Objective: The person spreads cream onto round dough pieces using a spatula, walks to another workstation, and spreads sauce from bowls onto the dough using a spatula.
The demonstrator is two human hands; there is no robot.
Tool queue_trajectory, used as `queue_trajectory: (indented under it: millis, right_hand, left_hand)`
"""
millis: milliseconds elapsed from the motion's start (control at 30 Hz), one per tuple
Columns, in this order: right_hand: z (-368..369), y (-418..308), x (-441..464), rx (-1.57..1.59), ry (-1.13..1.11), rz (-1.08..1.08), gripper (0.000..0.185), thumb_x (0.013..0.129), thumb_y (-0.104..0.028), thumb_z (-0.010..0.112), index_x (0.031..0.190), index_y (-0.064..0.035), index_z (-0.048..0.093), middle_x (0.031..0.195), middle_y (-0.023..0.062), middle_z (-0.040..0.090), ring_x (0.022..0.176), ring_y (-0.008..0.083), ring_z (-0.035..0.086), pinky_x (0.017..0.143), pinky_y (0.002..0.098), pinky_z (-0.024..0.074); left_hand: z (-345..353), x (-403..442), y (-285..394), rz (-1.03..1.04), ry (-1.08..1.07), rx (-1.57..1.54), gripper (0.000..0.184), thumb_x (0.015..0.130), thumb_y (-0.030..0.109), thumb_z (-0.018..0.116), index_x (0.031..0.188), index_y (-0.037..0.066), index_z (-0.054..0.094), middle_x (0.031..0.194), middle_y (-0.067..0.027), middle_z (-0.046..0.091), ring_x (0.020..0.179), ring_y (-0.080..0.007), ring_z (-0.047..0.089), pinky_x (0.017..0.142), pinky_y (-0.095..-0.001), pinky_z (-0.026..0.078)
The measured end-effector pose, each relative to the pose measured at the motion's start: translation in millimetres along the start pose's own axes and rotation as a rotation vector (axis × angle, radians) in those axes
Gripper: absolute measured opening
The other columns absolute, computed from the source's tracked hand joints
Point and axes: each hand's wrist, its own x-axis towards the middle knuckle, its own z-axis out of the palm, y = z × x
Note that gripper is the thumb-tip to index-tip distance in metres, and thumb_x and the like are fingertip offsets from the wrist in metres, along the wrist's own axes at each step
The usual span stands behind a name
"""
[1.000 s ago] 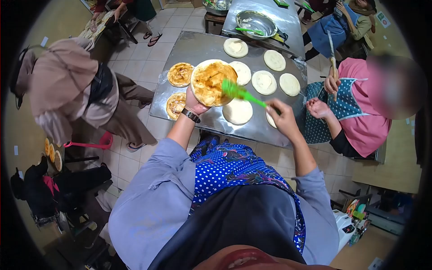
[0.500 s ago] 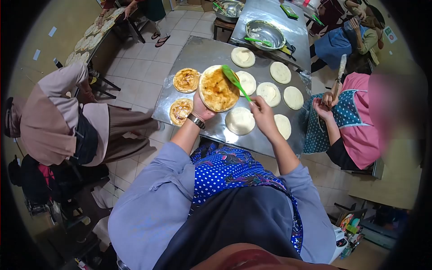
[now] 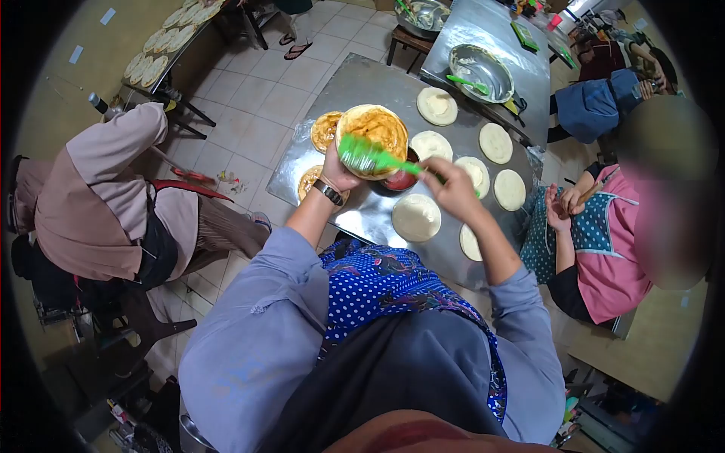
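Observation:
My left hand (image 3: pixel 340 172) holds up a round flat dough (image 3: pixel 381 124) coated with a brown glaze, gripping it from below. Closed around a green handle, my right hand (image 3: pixel 455 190) holds a pastry brush (image 3: pixel 362 155), its blurred head over the dough's lower part. Partly hidden beneath the raised dough is a dark red bowl (image 3: pixel 400 180). Two glazed rounds, one being this glazed round (image 3: pixel 325 130), lie left on the metal table (image 3: pixel 355 83). A plain pale round (image 3: pixel 416 217) lies below my right hand, and several more are spread to the right.
A metal bowl (image 3: pixel 483 64) with a green utensil stands on the farther table (image 3: pixel 529 94). To the right is a person in a pink top (image 3: pixel 612 249); another person (image 3: pixel 98 196) bends down at left. Flat rounds (image 3: pixel 155 68) line a bench at upper left.
The brush has moved down and left across the raised dough, and my right hand has shifted with it. The red bowl now shows under the dough. The camera view has turned slightly.

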Motion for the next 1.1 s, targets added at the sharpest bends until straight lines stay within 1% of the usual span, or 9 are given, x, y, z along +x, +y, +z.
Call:
queue_trajectory:
  millis: [100,267,467,567,833,900,933,1000,1100]
  right_hand:
    - [-21.2,16.2,42.5,-0.267,0.157,-0.058,0.014,0.084,-0.022,0.063,0.094,-0.0118,0.063,0.092,0.0084,0.065,0.077,0.0295,0.063,0.064,0.0384,0.0496]
    - [-44.4,17.3,56.4,-0.412,0.036,0.005,0.013,0.083,-0.021,0.062,0.094,-0.0134,0.063,0.090,0.0067,0.065,0.076,0.0307,0.062,0.064,0.0389,0.0491]
    - [-41.5,38.9,79.8,0.088,-0.049,0.089,0.019,0.084,-0.017,0.064,0.093,0.0000,0.060,0.071,0.0109,0.058,0.066,0.0172,0.055,0.062,0.0312,0.0441]
    - [-31.0,77.2,111.1,0.246,-0.164,0.269,0.017,0.086,-0.016,0.063,0.093,-0.0015,0.060,0.068,0.0026,0.053,0.065,0.0091,0.047,0.060,0.0272,0.0405]
    - [54.4,66.0,34.4,0.347,-0.141,0.386,0.015,0.089,-0.014,0.060,0.100,-0.0037,0.062,0.079,0.0023,0.060,0.077,0.0094,0.054,0.072,0.0262,0.0441]
    - [61.4,50.0,36.2,0.506,-0.134,0.498,0.014,0.090,-0.013,0.059,0.099,-0.0027,0.061,0.080,0.0024,0.061,0.080,0.0088,0.054,0.073,0.0265,0.0443]
    - [65.1,51.9,40.4,0.507,-0.132,0.510,0.014,0.090,-0.013,0.059,0.099,-0.0027,0.061,0.080,0.0024,0.061,0.080,0.0088,0.054,0.073,0.0265,0.0443]
    - [69.6,58.1,53.0,0.512,0.080,0.535,0.013,0.091,-0.012,0.058,0.099,-0.0023,0.060,0.082,0.0029,0.062,0.081,0.0085,0.055,0.074,0.0265,0.0445]
    - [72.1,56.9,64.0,0.502,-0.087,0.504,0.014,0.091,-0.012,0.058,0.101,-0.0022,0.059,0.084,0.0037,0.063,0.082,0.0089,0.056,0.074,0.0262,0.0447]
  left_hand:
    - [-3.2,4.1,11.4,-0.056,-0.029,-0.048,0.056,0.095,0.044,0.036,0.136,0.006,0.040,0.136,-0.0151,0.046,0.123,-0.0325,0.047,0.102,-0.0506,0.039]
    - [-7.7,13.4,43.7,0.071,0.013,-0.055,0.055,0.096,0.041,0.033,0.136,0.003,0.039,0.137,-0.0176,0.044,0.124,-0.0336,0.045,0.104,-0.0502,0.038]
    - [-23.7,24.9,61.6,0.025,0.018,-0.046,0.056,0.096,0.042,0.034,0.134,0.002,0.041,0.135,-0.0180,0.046,0.121,-0.0332,0.048,0.103,-0.0487,0.039]
    - [-29.4,35.4,60.1,-0.015,-0.024,-0.062,0.056,0.096,0.043,0.035,0.134,0.002,0.041,0.134,-0.0175,0.047,0.121,-0.0332,0.049,0.103,-0.0490,0.039]
    - [-59.1,71.2,63.9,0.252,0.061,-0.259,0.050,0.095,0.038,0.038,0.130,0.004,0.045,0.132,-0.0164,0.049,0.122,-0.0332,0.047,0.103,-0.0494,0.037]
    - [-64.6,78.2,63.9,0.321,0.167,-0.084,0.050,0.095,0.038,0.038,0.130,0.004,0.046,0.132,-0.0159,0.049,0.121,-0.0330,0.048,0.103,-0.0484,0.038]
    - [-67.2,81.1,64.1,0.232,0.024,-0.244,0.050,0.095,0.038,0.037,0.130,0.004,0.046,0.132,-0.0159,0.049,0.121,-0.0330,0.048,0.104,-0.0484,0.037]
    - [-64.3,87.9,61.4,0.197,0.080,-0.231,0.050,0.095,0.039,0.037,0.130,0.004,0.046,0.132,-0.0158,0.049,0.121,-0.0329,0.048,0.104,-0.0486,0.037]
    - [-65.0,99.3,59.1,0.108,0.068,-0.178,0.052,0.095,0.041,0.036,0.131,0.005,0.045,0.132,-0.0156,0.049,0.122,-0.0327,0.047,0.103,-0.0493,0.037]
